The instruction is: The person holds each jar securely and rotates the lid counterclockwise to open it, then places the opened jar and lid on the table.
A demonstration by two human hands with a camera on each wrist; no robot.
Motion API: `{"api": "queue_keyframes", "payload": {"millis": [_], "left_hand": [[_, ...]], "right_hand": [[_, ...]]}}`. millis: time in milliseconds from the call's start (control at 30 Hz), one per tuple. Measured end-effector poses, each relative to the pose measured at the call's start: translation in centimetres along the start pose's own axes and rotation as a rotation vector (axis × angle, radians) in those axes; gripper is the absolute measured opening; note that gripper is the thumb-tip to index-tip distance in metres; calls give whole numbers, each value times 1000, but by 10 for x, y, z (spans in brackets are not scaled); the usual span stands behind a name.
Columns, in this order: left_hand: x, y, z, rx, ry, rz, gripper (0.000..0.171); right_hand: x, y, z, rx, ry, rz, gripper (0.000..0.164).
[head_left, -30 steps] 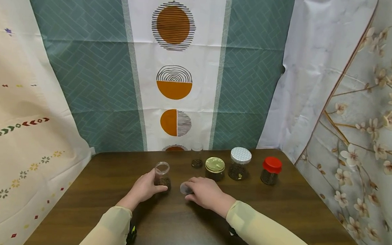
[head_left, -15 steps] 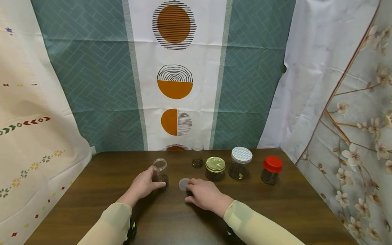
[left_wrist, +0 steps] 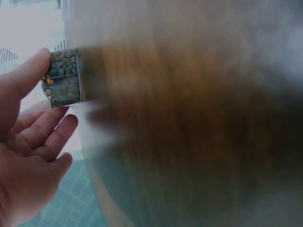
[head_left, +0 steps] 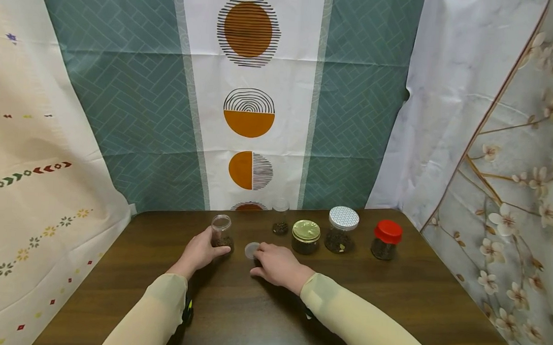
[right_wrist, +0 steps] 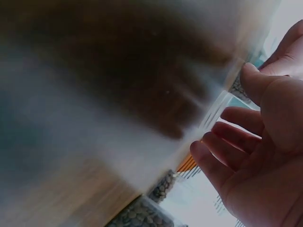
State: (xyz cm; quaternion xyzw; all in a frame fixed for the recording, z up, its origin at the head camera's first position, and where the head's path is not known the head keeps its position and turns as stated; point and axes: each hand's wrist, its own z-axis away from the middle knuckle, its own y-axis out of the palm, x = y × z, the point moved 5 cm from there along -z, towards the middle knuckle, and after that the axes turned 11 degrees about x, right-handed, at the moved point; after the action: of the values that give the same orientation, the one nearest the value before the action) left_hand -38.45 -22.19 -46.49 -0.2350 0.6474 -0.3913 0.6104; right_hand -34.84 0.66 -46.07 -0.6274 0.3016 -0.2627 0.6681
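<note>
My left hand (head_left: 198, 250) grips an uncapped clear jar (head_left: 221, 235), thumb on its near side and fingers round its far left. The jar stands upright, part-filled with small grey-brown pebble-like pieces; in the left wrist view the contents (left_wrist: 62, 78) include one orange bit. A round translucent lid (head_left: 252, 250) lies flat on the table just right of that jar. My right hand (head_left: 278, 266) is low over the table, palm down, fingertips at the lid's right edge. In the right wrist view, the fingers (right_wrist: 232, 151) are loosely extended beside the lid's edge.
Behind and right of my hands stand a tall clear jar (head_left: 280, 221), a gold-lidded jar (head_left: 305, 239), a larger jar (head_left: 341, 233) with a white patterned lid, and a red-lidded jar (head_left: 386, 240). The wooden table (head_left: 235, 313) ends at a hanging patterned cloth (head_left: 141, 112).
The uncapped jar has slid leftward and away from me with my left hand. My right hand and the lid have also shifted left and away; the lid now shows more beyond the fingers.
</note>
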Motion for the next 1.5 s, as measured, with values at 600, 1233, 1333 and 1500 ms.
{"api": "queue_keyframes", "payload": {"millis": [600, 1233, 1333, 1500], "left_hand": [[18, -22, -16, -11, -54, -8, 56], [28, -22, -25, -17, -84, -39, 54], [30, -22, -24, -14, -95, -30, 55], [31, -23, -26, -24, -100, -22, 55]], "right_hand": [[-3, -5, -44, 23, 35, 24, 45], [-1, 2, -59, 56, 96, 34, 51], [1, 4, -61, 72, 95, 35, 53], [1, 4, -63, 71, 112, 43, 51]]}}
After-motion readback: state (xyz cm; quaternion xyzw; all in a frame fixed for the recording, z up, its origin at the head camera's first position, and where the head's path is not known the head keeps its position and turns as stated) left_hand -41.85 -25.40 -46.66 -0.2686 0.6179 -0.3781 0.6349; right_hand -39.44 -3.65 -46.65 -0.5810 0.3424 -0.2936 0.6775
